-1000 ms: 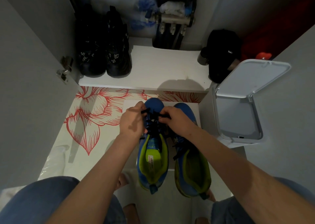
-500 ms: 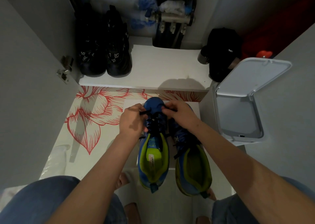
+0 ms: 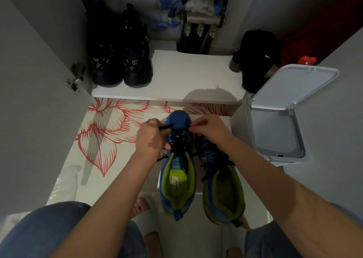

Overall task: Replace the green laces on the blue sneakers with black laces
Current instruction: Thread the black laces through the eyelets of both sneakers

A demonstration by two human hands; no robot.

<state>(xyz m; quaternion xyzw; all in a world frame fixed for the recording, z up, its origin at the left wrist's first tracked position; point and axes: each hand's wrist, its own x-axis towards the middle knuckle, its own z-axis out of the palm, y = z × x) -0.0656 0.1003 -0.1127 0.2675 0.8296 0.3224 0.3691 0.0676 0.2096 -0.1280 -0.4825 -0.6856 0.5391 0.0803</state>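
Note:
Two blue sneakers with lime-green lining stand side by side on the floor, toes pointing away from me. The left sneaker (image 3: pixel 177 179) carries a black lace (image 3: pixel 181 141) criss-crossed up its front. My left hand (image 3: pixel 151 137) pinches one end of that lace at the toe's left side. My right hand (image 3: pixel 211 128) pinches the other end at the toe's right side and covers the toe of the right sneaker (image 3: pixel 222 187), which also shows a black lace. No green lace is visible.
A white bin (image 3: pixel 275 132) with its lid raised stands close on the right. A white shelf (image 3: pixel 176 84) ahead holds black shoes (image 3: pixel 119 59) and a black cap (image 3: pixel 257 61). A grey cabinet door (image 3: pixel 35 100) flanks the left; red flower-patterned flooring (image 3: pixel 106 132) lies beside the sneakers.
Both hands have shifted forward toward the toe of the left sneaker and spread apart, drawing the lace ends out to either side.

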